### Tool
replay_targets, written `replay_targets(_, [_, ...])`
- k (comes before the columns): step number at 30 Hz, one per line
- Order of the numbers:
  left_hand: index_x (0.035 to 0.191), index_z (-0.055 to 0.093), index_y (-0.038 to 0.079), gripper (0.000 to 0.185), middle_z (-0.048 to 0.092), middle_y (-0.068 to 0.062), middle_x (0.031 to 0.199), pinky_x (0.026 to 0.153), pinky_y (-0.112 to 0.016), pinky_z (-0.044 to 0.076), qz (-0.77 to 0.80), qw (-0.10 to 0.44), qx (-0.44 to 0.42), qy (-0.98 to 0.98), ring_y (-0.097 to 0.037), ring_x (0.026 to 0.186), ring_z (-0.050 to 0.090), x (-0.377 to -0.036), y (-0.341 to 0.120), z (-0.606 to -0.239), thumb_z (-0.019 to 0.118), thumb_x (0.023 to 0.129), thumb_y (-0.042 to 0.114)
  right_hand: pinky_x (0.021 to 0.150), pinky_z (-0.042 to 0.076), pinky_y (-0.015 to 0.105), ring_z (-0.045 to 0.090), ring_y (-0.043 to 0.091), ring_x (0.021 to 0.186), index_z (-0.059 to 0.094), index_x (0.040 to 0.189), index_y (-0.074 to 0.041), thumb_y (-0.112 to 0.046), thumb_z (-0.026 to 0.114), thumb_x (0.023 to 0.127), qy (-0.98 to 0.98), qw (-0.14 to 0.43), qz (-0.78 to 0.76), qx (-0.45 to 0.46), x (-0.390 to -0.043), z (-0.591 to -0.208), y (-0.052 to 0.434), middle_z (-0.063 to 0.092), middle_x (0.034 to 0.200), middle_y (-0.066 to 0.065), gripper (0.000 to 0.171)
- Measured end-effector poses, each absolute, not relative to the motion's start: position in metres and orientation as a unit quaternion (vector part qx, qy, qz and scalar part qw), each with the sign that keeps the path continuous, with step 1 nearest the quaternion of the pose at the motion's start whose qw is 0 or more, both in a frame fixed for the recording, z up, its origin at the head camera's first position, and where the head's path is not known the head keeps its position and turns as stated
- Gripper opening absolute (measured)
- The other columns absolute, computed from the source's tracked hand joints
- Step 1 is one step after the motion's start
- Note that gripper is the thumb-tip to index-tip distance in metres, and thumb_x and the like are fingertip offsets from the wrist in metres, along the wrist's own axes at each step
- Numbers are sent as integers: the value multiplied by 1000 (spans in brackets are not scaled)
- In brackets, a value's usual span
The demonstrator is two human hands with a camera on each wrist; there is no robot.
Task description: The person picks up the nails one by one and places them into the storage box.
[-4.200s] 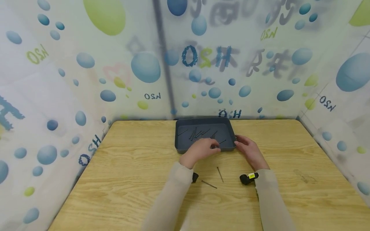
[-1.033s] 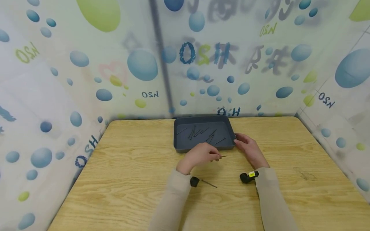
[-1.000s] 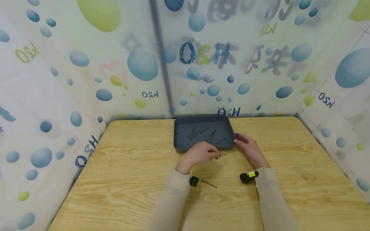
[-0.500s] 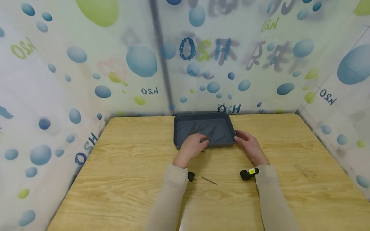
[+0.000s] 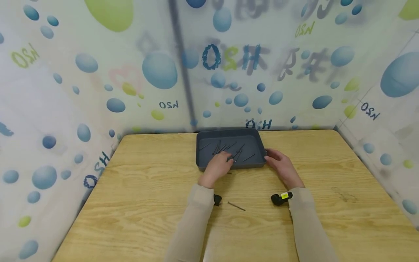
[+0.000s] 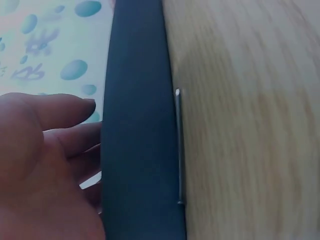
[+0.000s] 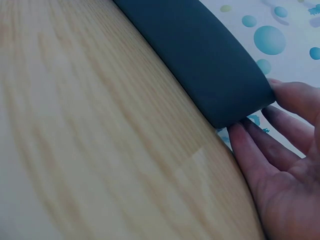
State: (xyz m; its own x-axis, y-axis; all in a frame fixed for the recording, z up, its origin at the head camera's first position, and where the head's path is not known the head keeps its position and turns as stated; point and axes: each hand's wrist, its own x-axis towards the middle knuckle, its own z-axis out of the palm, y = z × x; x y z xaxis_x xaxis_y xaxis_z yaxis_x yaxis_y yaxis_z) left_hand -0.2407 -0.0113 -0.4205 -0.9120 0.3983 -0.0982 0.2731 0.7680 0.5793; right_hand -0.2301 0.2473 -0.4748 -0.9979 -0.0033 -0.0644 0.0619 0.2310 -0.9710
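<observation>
A dark grey tray (image 5: 252, 145) with several thin nails (image 5: 249, 157) scattered inside stands near the far edge of the table. Over its front wall reaches my left hand (image 5: 216, 168), its fingers inside the tray and partly hidden behind the wall; in the left wrist view thumb and fingers (image 6: 75, 110) stand apart. One nail (image 6: 180, 150) lies on the table along the foot of the tray's front wall. My right hand (image 5: 284, 168) touches the tray's right front corner, fingertips (image 7: 240, 132) against it. Another nail (image 5: 236, 206) lies on the wood between the forearms.
The wooden table (image 5: 147, 182) carries the tray. Right behind it rises a patterned wall (image 5: 131, 91) with blue bubbles, and side walls stand left and right. Each wrist wears a small black camera, the right one (image 5: 278, 198) with a yellow label.
My left hand pinched a nail in front of the tray a second ago. It has since moved left and forward over the front wall; a nail now lies there. The right hand stays put.
</observation>
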Motion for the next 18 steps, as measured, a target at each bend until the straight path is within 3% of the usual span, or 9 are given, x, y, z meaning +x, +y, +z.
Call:
replay_targets(8, [130,48,11,38,42,-5,133,95,-40,35,241,140,169,945,-24,120,41,-250,-4,-424,38,96,27,97,33,39,41,19,120,41,134,-15,-35,56,87,768,38,-638,23,-230,-475,248,41,134,6,53])
replay_targets(12, [109,60,11,30,56,-5,109,79,-35,43,214,152,175,949,-19,92,55,-258,-1,-423,36,97,23,98,32,39,40,19,120,41,134,-13,-33,56,88,774,33,-632,21,-231,-474,247,41,134,7,53])
replay_targets(15, [92,62,14,28,56,-4,96,66,-31,40,191,158,173,953,-16,71,51,-261,2,-420,35,97,22,99,30,40,38,20,122,40,135,-12,-33,55,88,783,30,-622,18,-231,-473,248,40,135,8,53])
replay_targets(18, [99,63,15,28,58,-2,105,64,-30,40,169,165,157,959,-13,71,50,-262,6,-416,38,96,25,99,29,41,37,20,123,41,134,-13,-34,56,88,785,28,-619,20,-231,-474,248,41,135,7,53])
